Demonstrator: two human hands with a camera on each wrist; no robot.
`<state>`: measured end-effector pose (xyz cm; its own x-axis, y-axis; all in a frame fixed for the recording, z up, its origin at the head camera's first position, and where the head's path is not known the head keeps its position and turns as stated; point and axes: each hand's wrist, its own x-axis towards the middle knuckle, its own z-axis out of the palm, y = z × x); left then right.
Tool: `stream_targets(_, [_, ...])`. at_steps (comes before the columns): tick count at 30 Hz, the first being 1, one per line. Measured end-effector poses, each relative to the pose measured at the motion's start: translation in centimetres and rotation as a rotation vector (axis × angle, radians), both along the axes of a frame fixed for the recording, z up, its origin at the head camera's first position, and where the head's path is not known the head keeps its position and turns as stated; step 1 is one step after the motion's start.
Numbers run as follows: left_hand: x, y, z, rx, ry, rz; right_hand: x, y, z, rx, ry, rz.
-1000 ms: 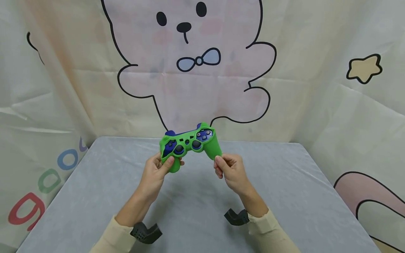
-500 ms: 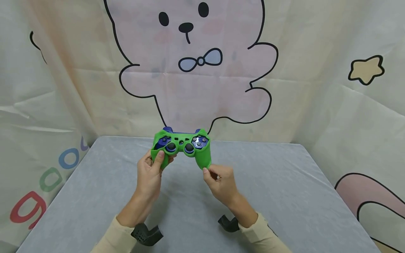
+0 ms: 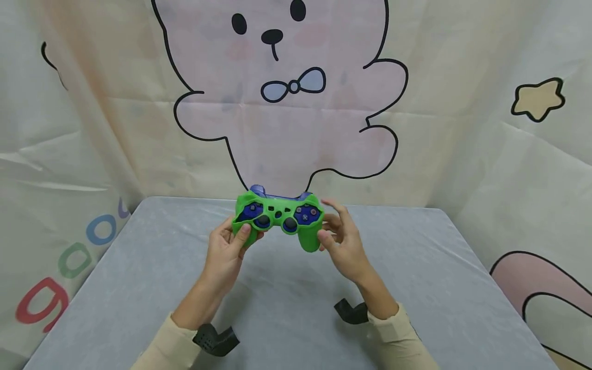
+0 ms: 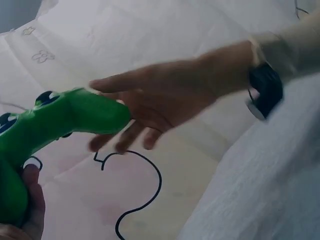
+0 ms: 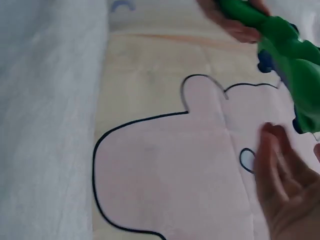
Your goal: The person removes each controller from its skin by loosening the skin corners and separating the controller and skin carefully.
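A blue game controller (image 3: pixel 306 214) with black thumbsticks sits inside a green, rubbery-looking cover (image 3: pixel 309 239). Around the left button pad the cover's opening gapes; at the right buttons it lies closer to the shell. My left hand (image 3: pixel 224 257) grips the left handle, thumb on the front and fingers behind. Beside the right handle is my right hand (image 3: pixel 348 252), its fingers spread and loosely bent. In the right wrist view, a gap shows between the right-hand fingers (image 5: pixel 272 155) and the green cover (image 5: pixel 305 75). The left wrist view shows the right palm behind the handle's tip.
A grey-blue cloth covers the table (image 3: pixel 287 318) below the hands. Behind it hangs a pale curtain (image 3: pixel 439 154) with a cartoon bear print. Black wrist devices (image 3: pixel 216 340) sit at both cuffs.
My right hand has let go of the cover at the right handle's lower end and spread its fingers. The controller first moved left and tipped level, then shifted back right, still in my left hand.
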<state>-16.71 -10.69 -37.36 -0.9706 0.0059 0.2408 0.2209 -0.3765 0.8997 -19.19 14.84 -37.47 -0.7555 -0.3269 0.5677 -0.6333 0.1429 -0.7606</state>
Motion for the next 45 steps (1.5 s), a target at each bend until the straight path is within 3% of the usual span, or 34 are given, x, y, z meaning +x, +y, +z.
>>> stream_targets(4, [0.4,0.3,0.1,-0.118,0.093,0.016,0.2,1.1,1.1,-0.031,-0.12,0.179])
stream_targets(7, [0.4,0.2,0.0,-0.162,0.145,0.049,0.4,1.4,1.5,0.004,-0.13,0.229])
stream_targets(16, [0.1,0.1,-0.4,-0.263,0.339,0.133,0.6,0.8,1.6,0.029,-0.056,0.107])
stream_targets(22, [-0.1,0.3,-0.3,-0.404,0.47,0.2,0.5,0.9,1.8,0.033,-0.064,0.093])
stream_targets(26, [0.1,0.6,-0.4,-0.466,0.486,0.227,0.2,0.9,1.5,-0.003,-0.092,0.142])
stream_targets(32, [0.0,0.9,-1.2,-0.441,0.467,0.236,0.1,0.3,0.9,-0.022,-0.095,0.17])
stream_targets(35, [-0.1,1.0,-1.6,-0.422,0.447,0.242,0.4,-0.1,0.8,0.027,-0.109,0.125])
stream_targets(38, [-0.1,1.1,-2.0,-0.41,0.438,0.252,0.9,-0.7,0.6,0.059,-0.105,0.029])
stream_targets(45, [0.3,1.7,-1.8,-0.397,0.445,0.264,1.3,-2.3,-0.1,-0.155,0.094,-0.25])
